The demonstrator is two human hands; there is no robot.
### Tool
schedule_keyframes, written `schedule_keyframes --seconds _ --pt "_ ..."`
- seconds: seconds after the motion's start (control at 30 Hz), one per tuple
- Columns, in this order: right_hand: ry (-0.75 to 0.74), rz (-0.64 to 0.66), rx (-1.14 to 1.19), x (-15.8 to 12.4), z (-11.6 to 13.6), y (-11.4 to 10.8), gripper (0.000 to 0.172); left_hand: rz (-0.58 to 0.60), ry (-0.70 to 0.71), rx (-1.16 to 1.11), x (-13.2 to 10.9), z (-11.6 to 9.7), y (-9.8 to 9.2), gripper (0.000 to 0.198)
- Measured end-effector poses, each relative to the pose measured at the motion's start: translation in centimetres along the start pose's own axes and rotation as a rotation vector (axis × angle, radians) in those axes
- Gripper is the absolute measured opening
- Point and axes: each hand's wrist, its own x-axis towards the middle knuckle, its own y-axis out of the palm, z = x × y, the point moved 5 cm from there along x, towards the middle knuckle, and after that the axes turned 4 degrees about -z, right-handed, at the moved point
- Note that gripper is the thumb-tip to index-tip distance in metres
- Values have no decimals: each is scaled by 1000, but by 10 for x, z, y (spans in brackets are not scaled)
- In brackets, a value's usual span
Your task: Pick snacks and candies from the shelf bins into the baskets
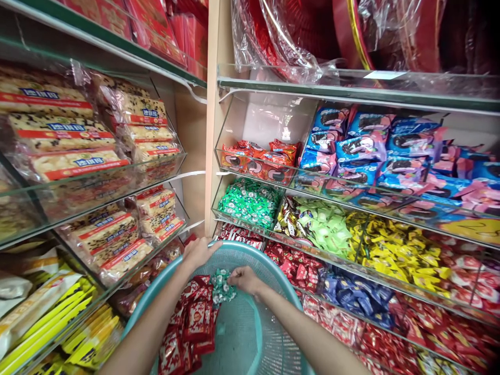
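A teal plastic basket (287,271) with mesh sides fills the lower middle of the head view. My left hand (199,254) is closed over its far left rim. Inside the basket, my right hand (246,280) has its fingers curled and pinched at a small cluster of green-wrapped candies (222,287). How many of these candies the fingers hold is hidden. Red packets (195,317) are heaped on the left side of the basket floor, beside the green candies. Part of the heap is behind my left forearm.
Slanted glass-fronted shelves stand on both sides. Ahead are green candies (250,203), yellow candies (402,255), blue candies (355,294) and blue-pink snack packs (365,133). Wrapped snack bars (78,161) fill the left shelves. A wooden post (213,120) divides the shelves.
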Motion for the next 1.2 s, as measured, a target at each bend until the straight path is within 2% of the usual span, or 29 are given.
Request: schedule_keyframes --seconds 0.07,0.17,0.4,0.5,0.57,0.67,0.73,0.8,0.87,0.93,1.07,1.2 --pt "31 -9 -23 -1 -5 5 13 10 -2 4 1 0 2 67" --pt "-16 -78 -66 -1 -4 6 15 17 7 5 2 0 6 66" --pt "-240 -292 -413 -13 11 -9 14 22 21 -2 4 1 17 67" --pt "-344 -333 -449 -23 25 -15 16 20 21 -4 5 0 21 66" --pt "-449 -337 -457 -32 43 -21 19 15 23 -3 7 -1 21 66" --pt "-649 -357 -471 -46 85 -38 23 14 38 -14 8 -2 19 69" --pt "-757 -415 -484 -53 118 -56 26 11 47 -21 8 -3 17 71" --pt "-801 -518 -522 -53 149 -78 27 10 43 -19 8 -3 16 72" --pt "-773 -623 -629 -48 171 -97 24 9 40 -18 7 -3 15 71" --pt "-674 -680 -786 -38 183 -109 20 7 39 -21 6 -3 13 69" --pt "-463 -672 -1010 -17 184 -115 19 9 26 -27 4 -1 10 66" --pt "-382 -651 -1069 -7 179 -112 22 0 10 -27 2 1 6 65"
